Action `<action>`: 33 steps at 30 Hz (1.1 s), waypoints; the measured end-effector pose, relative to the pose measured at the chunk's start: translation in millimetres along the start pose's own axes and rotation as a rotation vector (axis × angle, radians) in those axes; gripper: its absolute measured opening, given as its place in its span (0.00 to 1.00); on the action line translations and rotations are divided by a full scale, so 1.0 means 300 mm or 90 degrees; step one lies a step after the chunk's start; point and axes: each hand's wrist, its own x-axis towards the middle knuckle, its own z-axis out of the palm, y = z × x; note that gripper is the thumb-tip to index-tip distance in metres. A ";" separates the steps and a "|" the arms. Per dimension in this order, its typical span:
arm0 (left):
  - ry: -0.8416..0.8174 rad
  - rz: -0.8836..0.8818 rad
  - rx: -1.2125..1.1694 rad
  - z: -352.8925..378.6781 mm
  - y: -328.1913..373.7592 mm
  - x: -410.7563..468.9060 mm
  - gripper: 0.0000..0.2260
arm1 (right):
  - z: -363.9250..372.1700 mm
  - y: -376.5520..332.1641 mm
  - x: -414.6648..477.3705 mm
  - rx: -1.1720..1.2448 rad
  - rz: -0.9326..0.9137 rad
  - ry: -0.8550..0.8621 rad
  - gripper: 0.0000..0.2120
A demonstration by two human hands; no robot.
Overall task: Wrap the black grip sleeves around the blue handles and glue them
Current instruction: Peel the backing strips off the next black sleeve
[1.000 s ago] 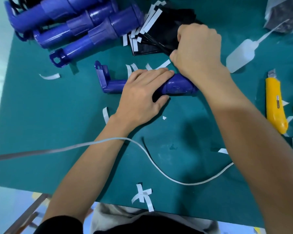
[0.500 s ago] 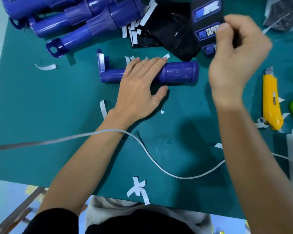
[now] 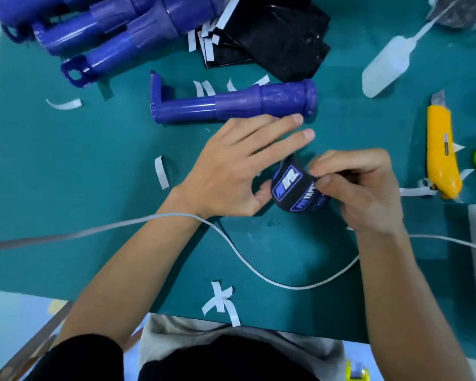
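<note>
The black grip sleeve (image 3: pixel 291 188), curled with its blue logos up, sits above the green mat (image 3: pixel 80 160), on the near side of the blue handle (image 3: pixel 231 104). The right hand (image 3: pixel 366 191) pinches its edge between thumb and forefinger. The left hand (image 3: pixel 228 171) keeps its fingers straight and slightly spread, thumb touching the sleeve's other end. A white cable (image 3: pixel 259 273) crosses under both forearms, and a yellow utility knife (image 3: pixel 441 155) lies to the right. Half a second ago the left hand lay on the handle, which now lies free.

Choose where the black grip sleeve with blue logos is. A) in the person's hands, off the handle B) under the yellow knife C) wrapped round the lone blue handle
A: the right hand pinches the black grip sleeve, the left hand touches it, and the blue handle lies bare beyond them.
</note>
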 end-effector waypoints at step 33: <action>-0.071 -0.395 -0.463 -0.033 -0.021 -0.012 0.17 | 0.112 0.029 -0.002 -0.250 0.095 0.088 0.06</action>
